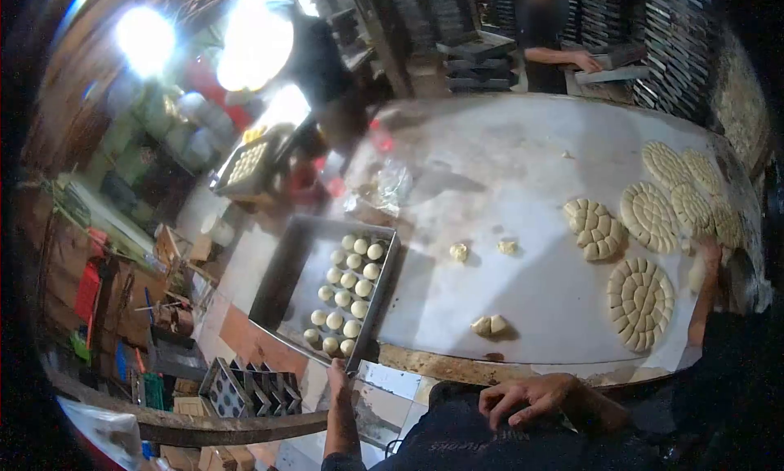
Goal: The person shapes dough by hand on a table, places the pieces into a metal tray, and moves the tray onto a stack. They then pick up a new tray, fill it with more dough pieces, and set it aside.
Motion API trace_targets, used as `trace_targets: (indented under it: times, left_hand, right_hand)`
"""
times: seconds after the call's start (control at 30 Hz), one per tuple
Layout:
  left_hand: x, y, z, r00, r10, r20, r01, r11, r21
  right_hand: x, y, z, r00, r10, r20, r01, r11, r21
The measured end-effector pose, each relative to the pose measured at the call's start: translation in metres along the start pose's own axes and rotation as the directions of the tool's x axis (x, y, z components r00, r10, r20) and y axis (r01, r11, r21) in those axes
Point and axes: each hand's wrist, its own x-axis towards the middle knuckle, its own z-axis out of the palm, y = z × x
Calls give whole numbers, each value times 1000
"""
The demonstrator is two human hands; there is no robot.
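My left hand grips the near corner of a dark metal tray, its fingers partly hidden at the rim. Several round dough balls sit in rows along the tray's right side, and its left side is bare. In front of my torso, at the table's near edge, my right hand hangs with loosely bent fingers apart and nothing in it. Beyond it, two joined dough pieces lie on the pale table. Farther back are two small dough lumps, one left of the other.
At the right, a co-worker's hand reaches among oval slabs of cut dough. Another person handles trays at the back beside tall tray stacks. A clear plastic bag lies behind the tray. Metal moulds stand lower left.
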Motion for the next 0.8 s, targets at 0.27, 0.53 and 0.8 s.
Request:
trace_targets:
  times: [0.27,0.53,0.8]
  left_hand:
    - [-1,14,13,993,107,40,-104,992,-73]
    - [2,33,1,996,88,2,-85,962,-260]
    - [-33,96,-35,581,802,137,-747,459,481]
  right_hand:
    - [-18,-10,6,991,-72,-113,79,995,61]
    - [23,-7,14,999,-17,48,17,1000,-8]
    - [107,5,47,997,-49,63,46,998,46]
